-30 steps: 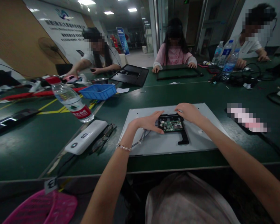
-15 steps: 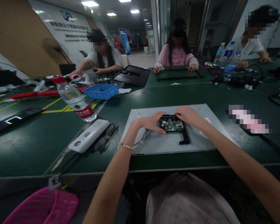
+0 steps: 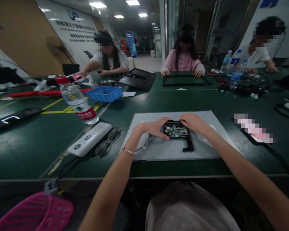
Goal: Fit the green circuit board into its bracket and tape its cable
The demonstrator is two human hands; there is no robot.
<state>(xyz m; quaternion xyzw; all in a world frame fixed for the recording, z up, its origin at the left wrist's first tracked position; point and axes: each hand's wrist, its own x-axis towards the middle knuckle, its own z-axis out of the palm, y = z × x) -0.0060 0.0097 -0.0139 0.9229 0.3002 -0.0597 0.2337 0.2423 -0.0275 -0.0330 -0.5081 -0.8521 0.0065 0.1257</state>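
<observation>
A green circuit board (image 3: 175, 131) sits in a black plastic bracket (image 3: 189, 143), whose arm bends down at the right. Both lie on a pale grey metal panel (image 3: 149, 155) in front of me. My left hand (image 3: 156, 128) grips the bracket's left end, thumb at the near corner and fingers at the far one. At the far right corner, the bent fingertips of my right hand (image 3: 191, 122) pinch the bracket's edge. A thin bundle of cables (image 3: 145, 143) runs from under my left hand across the panel.
Left of the panel are a white power bank (image 3: 90, 139), glasses (image 3: 107, 142), a water bottle (image 3: 78, 102) and a blue bin (image 3: 104, 93). A phone (image 3: 254, 130) with a cable lies right. Across the green table, co-workers sit, one touching a black frame (image 3: 186, 84).
The view has shifted slightly, so everything sits a little differently. Both hands keep nearly the same place on the bracket; the right fingertips have shifted slightly along its far edge.
</observation>
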